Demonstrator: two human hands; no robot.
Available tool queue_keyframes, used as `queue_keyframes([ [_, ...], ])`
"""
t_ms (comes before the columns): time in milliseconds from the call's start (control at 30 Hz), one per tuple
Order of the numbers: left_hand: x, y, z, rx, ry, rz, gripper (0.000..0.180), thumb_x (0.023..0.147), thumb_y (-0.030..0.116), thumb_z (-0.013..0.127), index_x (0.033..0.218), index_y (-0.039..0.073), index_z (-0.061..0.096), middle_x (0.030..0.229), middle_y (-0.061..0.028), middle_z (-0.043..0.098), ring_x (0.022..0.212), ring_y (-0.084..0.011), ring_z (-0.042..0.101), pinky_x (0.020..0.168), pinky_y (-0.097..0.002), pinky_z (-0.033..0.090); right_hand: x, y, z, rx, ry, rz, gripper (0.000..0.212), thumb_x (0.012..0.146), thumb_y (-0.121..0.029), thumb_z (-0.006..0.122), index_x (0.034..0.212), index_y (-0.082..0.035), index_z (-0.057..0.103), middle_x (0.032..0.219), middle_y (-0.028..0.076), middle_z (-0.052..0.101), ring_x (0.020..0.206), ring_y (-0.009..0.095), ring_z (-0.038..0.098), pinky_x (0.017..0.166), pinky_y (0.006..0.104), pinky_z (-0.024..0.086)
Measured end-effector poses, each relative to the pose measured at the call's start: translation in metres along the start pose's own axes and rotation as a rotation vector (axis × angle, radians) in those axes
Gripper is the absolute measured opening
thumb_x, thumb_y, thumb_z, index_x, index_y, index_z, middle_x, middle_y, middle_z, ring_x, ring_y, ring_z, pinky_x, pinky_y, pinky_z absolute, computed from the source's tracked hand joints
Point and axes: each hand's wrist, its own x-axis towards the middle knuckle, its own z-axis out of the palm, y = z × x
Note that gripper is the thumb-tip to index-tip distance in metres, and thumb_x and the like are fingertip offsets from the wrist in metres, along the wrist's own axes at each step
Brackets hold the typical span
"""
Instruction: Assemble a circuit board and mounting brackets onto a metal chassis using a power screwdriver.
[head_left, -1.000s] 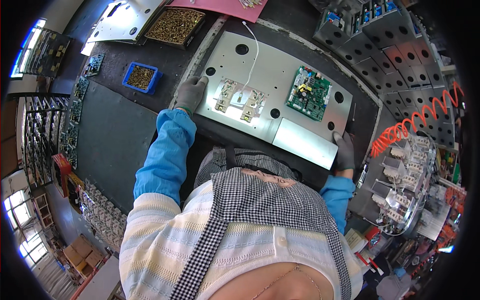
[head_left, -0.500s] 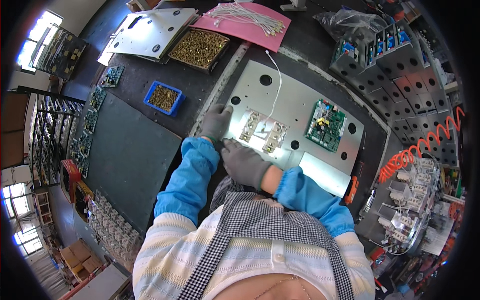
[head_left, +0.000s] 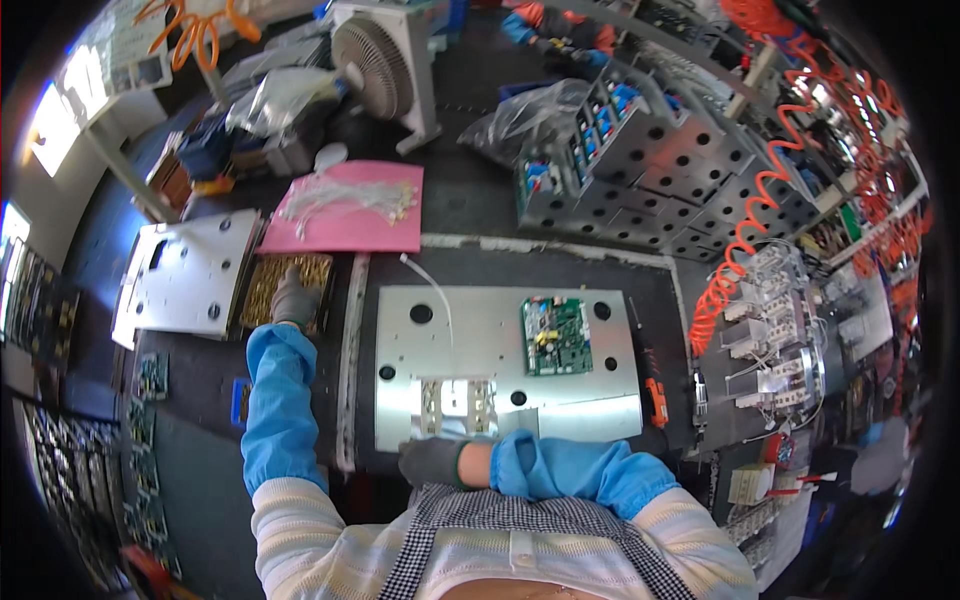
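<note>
A grey metal plate (head_left: 500,345) with round holes lies flat on the dark bench in front of me. A green circuit board (head_left: 556,335) is on its right half, and two metal terminal brackets (head_left: 455,405) sit near its front edge. A white wire (head_left: 437,295) runs across it from the far side. My gloved right hand (head_left: 432,461) is curled on the plate's near edge, left of centre. My gloved left hand (head_left: 294,298) reaches far left into a tray of brass screws (head_left: 262,290); its fingers are buried there, so its grip is hidden.
A second metal plate (head_left: 185,275) lies left of the tray. A pink sheet (head_left: 385,225) with white ties and a white fan (head_left: 385,60) are behind. Grey metal boxes (head_left: 650,170) stack at the back right, with an orange coiled hose (head_left: 740,250) and an orange-handled screwdriver (head_left: 655,392).
My head has lifted, showing more of the bench. My left hand left the plate's corner for the screw tray. My right hand moved from the plate's right edge to its near-left edge.
</note>
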Motion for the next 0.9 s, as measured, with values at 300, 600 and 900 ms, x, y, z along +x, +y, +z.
queue_keyframes([
  [300, 0.05, 0.009, 0.0, 0.366, -0.377, 0.022, 0.075, 0.079, 0.033, 0.076, 0.145, 0.009, 0.05, 0.147, -0.0251, 0.054, 0.138, -0.0391, 0.052, 0.113, -0.0445, 0.046, 0.018, 0.007, -0.02, 0.136, -0.181, 0.044, 0.033, 0.095, -0.027, 0.063, 0.104, 0.002, 0.075, 0.121, 0.023, 0.069, 0.107, 0.039, 0.07, 0.091, 0.0469, 0.056],
  [600, 0.064, -0.099, 0.043, -0.423, 0.048, -0.107, 0.034, 0.094, 0.029, 0.069, 0.123, 0.011, 0.072, 0.103, -0.0164, 0.075, 0.098, -0.031, 0.073, 0.083, -0.0408, 0.058, 0.018, -0.007, -0.018, 0.088, -0.094, 0.063, 0.033, 0.092, -0.028, 0.062, 0.103, -0.001, 0.077, 0.106, 0.025, 0.074, 0.099, 0.041, 0.073, 0.087, 0.0494, 0.057],
  [900, -0.004, -0.053, 0.031, -1.278, 0.275, -0.259, 0.025, 0.099, 0.032, 0.069, 0.111, 0.011, 0.076, 0.08, -0.0025, 0.069, 0.064, -0.0111, 0.058, 0.055, -0.0301, 0.045, 0.013, -0.008, -0.013, 0.046, -0.106, 0.104, 0.031, 0.091, -0.025, 0.062, 0.104, 0.0, 0.077, 0.111, 0.026, 0.073, 0.103, 0.042, 0.072, 0.09, 0.0481, 0.057],
])
